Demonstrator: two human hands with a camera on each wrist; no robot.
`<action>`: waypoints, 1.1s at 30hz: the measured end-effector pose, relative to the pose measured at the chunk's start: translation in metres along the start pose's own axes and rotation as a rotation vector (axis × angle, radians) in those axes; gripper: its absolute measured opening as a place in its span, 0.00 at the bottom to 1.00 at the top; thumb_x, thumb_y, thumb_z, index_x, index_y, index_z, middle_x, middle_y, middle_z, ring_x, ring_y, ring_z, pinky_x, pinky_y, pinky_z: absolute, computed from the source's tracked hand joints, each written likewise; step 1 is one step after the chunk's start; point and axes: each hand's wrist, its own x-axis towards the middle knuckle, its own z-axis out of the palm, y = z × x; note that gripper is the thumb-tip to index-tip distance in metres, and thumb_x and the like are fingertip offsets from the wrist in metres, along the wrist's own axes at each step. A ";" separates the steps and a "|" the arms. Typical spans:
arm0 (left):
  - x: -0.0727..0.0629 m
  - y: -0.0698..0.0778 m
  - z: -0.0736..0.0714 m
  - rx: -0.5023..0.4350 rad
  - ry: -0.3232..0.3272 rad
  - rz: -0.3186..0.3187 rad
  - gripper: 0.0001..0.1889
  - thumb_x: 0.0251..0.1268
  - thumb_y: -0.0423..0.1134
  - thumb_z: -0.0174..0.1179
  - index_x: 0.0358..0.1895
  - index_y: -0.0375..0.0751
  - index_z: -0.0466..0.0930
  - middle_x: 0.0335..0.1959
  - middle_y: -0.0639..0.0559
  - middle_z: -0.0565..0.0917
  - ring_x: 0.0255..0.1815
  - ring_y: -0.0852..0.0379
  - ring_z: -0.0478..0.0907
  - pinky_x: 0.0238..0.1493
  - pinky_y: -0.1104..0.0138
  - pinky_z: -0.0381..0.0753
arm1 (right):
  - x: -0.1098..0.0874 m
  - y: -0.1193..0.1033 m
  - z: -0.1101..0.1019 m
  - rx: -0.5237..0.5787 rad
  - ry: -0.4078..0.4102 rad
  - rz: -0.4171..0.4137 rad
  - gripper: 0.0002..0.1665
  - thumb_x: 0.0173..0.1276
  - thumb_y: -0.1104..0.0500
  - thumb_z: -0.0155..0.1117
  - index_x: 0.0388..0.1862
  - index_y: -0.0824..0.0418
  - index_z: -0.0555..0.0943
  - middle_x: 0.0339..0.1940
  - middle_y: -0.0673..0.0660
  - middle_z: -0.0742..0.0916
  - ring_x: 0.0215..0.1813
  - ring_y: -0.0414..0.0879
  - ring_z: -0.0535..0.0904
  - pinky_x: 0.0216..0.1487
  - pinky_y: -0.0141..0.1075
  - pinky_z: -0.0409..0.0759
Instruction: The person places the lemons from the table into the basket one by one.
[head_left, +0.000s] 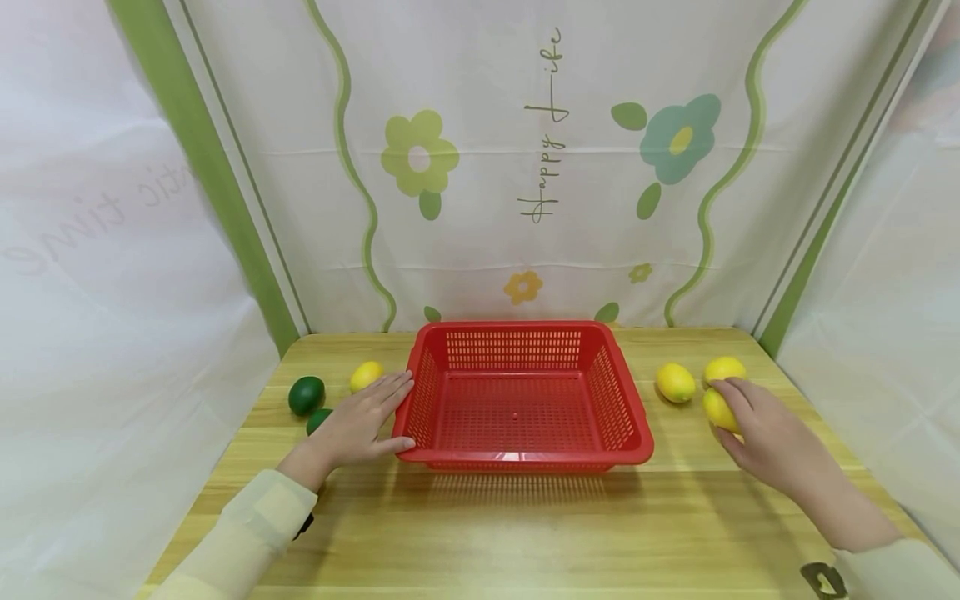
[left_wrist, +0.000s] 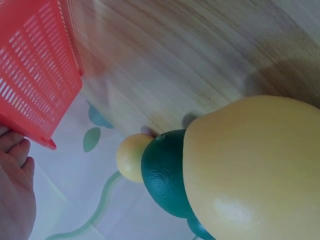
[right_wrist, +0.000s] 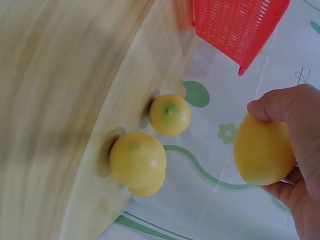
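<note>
A red plastic basket [head_left: 517, 456] with slotted walls stands mid-table. My left hand [head_left: 365, 419] rests on its left rim, fingers extended. In the right wrist view my right hand [right_wrist: 300, 145] grips a yellow lemon [right_wrist: 262, 150] between thumb and fingers, above the table. Close by on the wood lie a lemon [right_wrist: 170, 115] with a greenish tip, another lemon [right_wrist: 137, 157], and a third partly behind it. Left of the basket are a lemon [head_left: 367, 376] and two dark green fruits [head_left: 307, 396], one partly covered by my left hand.
A large yellow fruit [left_wrist: 255, 170] looms close to the left wrist camera, in front of the green fruits. The wooden table [head_left: 525, 533] is enclosed by white curtains [head_left: 480, 242] printed with flowers, at the back and both sides.
</note>
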 end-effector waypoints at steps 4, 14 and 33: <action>0.000 0.000 -0.001 -0.001 -0.001 -0.001 0.45 0.63 0.64 0.56 0.72 0.31 0.60 0.74 0.40 0.60 0.74 0.43 0.55 0.71 0.51 0.57 | 0.008 0.003 0.002 -0.027 0.027 -0.036 0.40 0.75 0.42 0.34 0.52 0.80 0.73 0.42 0.74 0.79 0.38 0.67 0.77 0.37 0.56 0.79; 0.000 0.000 0.001 0.011 0.029 0.018 0.44 0.62 0.61 0.59 0.71 0.30 0.62 0.73 0.39 0.61 0.73 0.41 0.57 0.70 0.50 0.60 | 0.028 0.009 0.005 -0.016 0.026 -0.084 0.31 0.69 0.52 0.49 0.55 0.81 0.71 0.44 0.77 0.78 0.40 0.71 0.77 0.39 0.60 0.78; 0.000 0.001 0.002 0.020 0.073 0.044 0.44 0.60 0.58 0.62 0.70 0.27 0.63 0.72 0.36 0.63 0.72 0.39 0.59 0.69 0.49 0.61 | 0.063 0.000 0.004 -0.026 0.000 -0.109 0.39 0.44 0.65 0.70 0.56 0.78 0.70 0.46 0.75 0.77 0.42 0.68 0.77 0.42 0.58 0.79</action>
